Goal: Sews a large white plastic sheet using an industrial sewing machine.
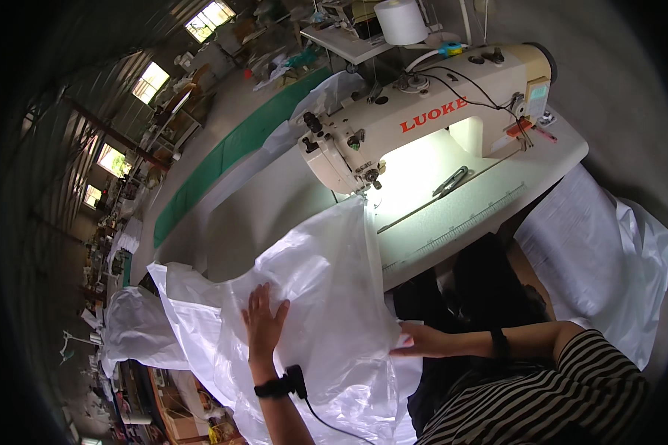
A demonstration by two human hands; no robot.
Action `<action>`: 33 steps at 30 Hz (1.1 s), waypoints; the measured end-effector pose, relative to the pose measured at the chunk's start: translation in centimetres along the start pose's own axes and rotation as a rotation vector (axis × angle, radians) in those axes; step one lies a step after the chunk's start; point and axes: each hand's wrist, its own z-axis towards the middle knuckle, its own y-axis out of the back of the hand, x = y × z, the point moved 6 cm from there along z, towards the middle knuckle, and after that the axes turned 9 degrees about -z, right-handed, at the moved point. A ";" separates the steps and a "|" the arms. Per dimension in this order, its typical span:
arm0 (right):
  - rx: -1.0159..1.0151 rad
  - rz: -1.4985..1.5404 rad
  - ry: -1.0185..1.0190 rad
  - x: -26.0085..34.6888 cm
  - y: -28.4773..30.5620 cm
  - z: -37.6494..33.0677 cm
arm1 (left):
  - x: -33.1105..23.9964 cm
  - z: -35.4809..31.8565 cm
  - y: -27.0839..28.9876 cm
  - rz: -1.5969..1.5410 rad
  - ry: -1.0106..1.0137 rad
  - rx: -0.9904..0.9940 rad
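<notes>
A large white plastic sheet point(326, 274) hangs over the near left edge of the sewing table, its far corner lying under the head of a sewing machine point(430, 111). My left hand point(264, 322) rests flat on the sheet with its fingers spread. At the sheet's right edge, my right hand point(425, 340) is closed, pinching the plastic between thumb and fingers; part of the grip is hidden. The machine's needle area is mostly hidden behind its head. Thread snips point(451, 181) lie on the lit table under the machine's arm.
The pale sewing table point(467, 230) carries a ruler scale along its near edge. More white sheeting point(594, 245) hangs at the right. A white thread cone point(401, 21) stands behind the machine. A green strip point(237, 152) runs along the far left. A cable trails from my left wrist.
</notes>
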 end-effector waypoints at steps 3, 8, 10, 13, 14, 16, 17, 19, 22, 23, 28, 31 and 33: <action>-0.719 0.042 0.364 2.8 4.3 -1.1 | 4.6 0.7 -3.8 0.080 0.247 0.099; 0.130 0.076 0.144 4.1 1.2 -4.9 | 8.2 -0.1 -5.8 0.059 0.177 0.012; 0.085 0.319 -0.036 2.8 2.3 -8.6 | 9.1 -0.1 -5.9 0.053 0.177 0.018; 0.004 0.207 -0.454 -2.0 4.8 -13.3 | 8.7 0.4 -4.6 0.025 0.187 0.002; 0.042 0.234 -0.403 -2.5 4.8 -14.0 | 7.3 0.4 -3.9 0.006 0.133 -0.060; -0.036 0.104 -0.329 -3.3 5.4 -14.5 | 4.5 -0.6 -2.3 0.019 0.238 -0.064; -0.151 -0.075 -0.133 -2.5 6.1 -14.1 | 0.2 -1.6 -0.3 0.023 -0.042 -0.317; -0.295 -0.010 -0.116 -2.4 6.4 -13.3 | -6.5 -4.8 0.5 -0.322 -0.194 -0.447; -0.457 0.071 -0.061 -1.4 6.7 -12.1 | -16.3 -9.1 -3.8 -0.464 -0.325 -0.104; -0.484 0.116 -0.021 -0.8 6.7 -11.8 | -18.4 -9.8 -5.1 -0.342 -0.346 -0.110; -0.538 0.010 -0.004 1.1 7.8 -12.7 | -19.4 -10.8 -8.7 -0.199 -0.328 -0.045; -0.482 -0.097 -0.045 2.0 8.2 -12.4 | -19.4 -12.1 -10.0 -0.656 -0.308 0.019; -0.589 0.003 0.119 3.6 8.8 -11.8 | -21.5 -13.5 -11.6 -0.533 -0.361 0.103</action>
